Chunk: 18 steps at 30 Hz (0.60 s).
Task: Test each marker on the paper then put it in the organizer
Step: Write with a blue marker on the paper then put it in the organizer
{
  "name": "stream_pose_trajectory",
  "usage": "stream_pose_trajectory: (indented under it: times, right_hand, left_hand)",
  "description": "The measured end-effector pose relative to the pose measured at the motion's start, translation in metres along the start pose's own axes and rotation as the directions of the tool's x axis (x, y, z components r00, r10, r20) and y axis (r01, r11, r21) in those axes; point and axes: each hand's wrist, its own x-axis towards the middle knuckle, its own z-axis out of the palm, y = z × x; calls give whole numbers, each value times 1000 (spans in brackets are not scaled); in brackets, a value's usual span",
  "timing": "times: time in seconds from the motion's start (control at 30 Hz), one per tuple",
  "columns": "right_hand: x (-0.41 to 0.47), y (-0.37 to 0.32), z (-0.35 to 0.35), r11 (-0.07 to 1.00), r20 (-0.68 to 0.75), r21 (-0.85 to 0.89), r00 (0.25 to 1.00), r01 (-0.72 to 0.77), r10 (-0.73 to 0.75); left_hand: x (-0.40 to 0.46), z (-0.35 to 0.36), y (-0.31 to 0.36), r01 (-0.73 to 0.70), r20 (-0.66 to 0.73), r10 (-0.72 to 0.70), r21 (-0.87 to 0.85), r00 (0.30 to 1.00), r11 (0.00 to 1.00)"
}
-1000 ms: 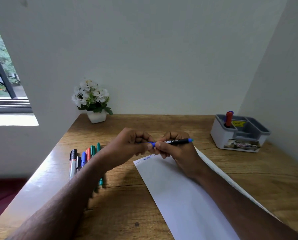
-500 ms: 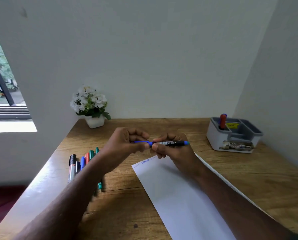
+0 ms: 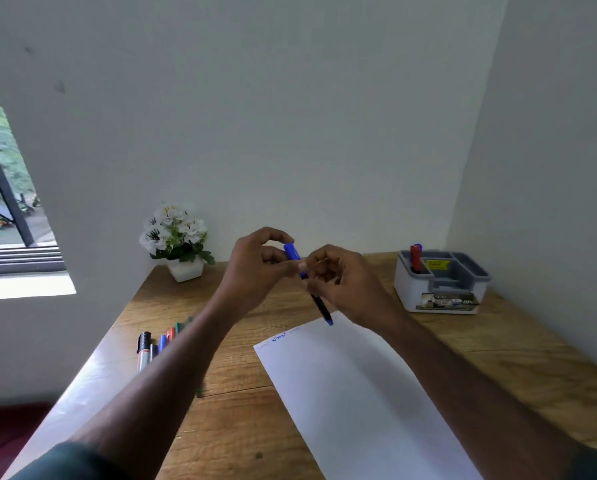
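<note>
I am seated at a wooden desk [image 3: 241,424], looking down at both my bare hands raised above it. My right hand [image 3: 345,282] has its fingers curled around the barrel of a blue marker [image 3: 319,308], and my left hand [image 3: 259,268] pinches the marker's blue cap [image 3: 292,251] at the upper end; I cannot tell whether the cap is fully seated or just coming together with the barrel. The marker is held in the air above the far edge of the sheet of white paper [image 3: 352,393], not touching it. Its long axis runs diagonally: the capped end points up and away toward the back wall and slightly left, while the blue tail end points down toward me and to the right, hanging just above the paper's top corner. On the paper near that far edge there is a short blue scribble [image 3: 278,338], with fainter marks beside it, so I judge this marker already tested and its next stop the organizer. The grey and white organizer [image 3: 442,292] sits well apart at the right rear of the desk, with one red marker [image 3: 415,258] standing upright in a back compartment. A row of untested markers [image 3: 158,344] lies on the desk to my left, partly hidden by my forearm, so most of the task is left.
</note>
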Motion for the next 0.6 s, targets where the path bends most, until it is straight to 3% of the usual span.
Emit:
stream_pose_trajectory:
  times: [0.17,0.27,0.43,0.6]
  right_hand:
    - [6,-3,-41,992,-154,-103,984,76,-91]
    - [6,-5,-82,992,-260,-101,960,78,-102]
    - [17,2,-152,984,-486,-166,864,59,-133]
    - [31,15,-188,984,-611,-155,774,93,-169]
  left_hand:
    - [25,39,18,-37,34,37,28,999,999]
    - [43,62,15,-81,80,70,131,994,988]
    - [68,97,-2,-219,264,115,409,958,886]
    - [81,122,-13,-267,372,91,456,924,849]
